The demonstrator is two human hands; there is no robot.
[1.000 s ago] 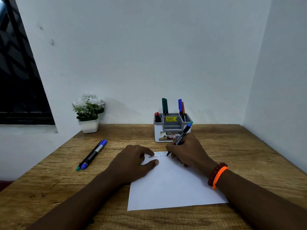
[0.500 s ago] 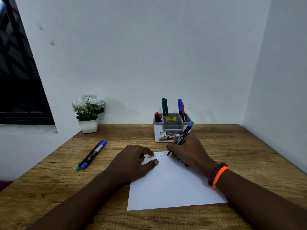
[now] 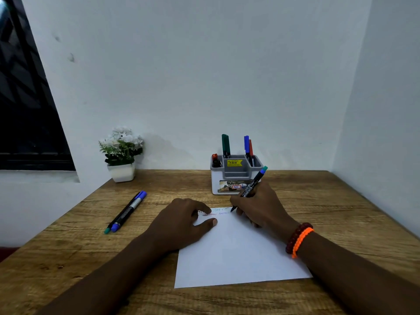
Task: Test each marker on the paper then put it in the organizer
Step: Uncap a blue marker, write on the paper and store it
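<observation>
A white sheet of paper (image 3: 238, 253) lies on the wooden desk (image 3: 329, 212), with coloured zigzag lines along its top edge. My right hand (image 3: 261, 210) grips a black marker (image 3: 251, 186) with a teal-blue end, its tip touching the paper's top edge. My left hand (image 3: 181, 223) rests flat on the paper's upper left corner. The grey and white organizer (image 3: 235, 176) stands behind the paper and holds several markers, green, blue and red. Two more markers (image 3: 127, 211) lie side by side on the desk to the left.
A small white pot of white flowers (image 3: 121, 153) stands at the back left against the wall. White walls close the desk at the back and right. A dark window (image 3: 27, 114) is at the left.
The marker tip has edged very slightly along the paper's top edge. My left hand has stayed where it was.
</observation>
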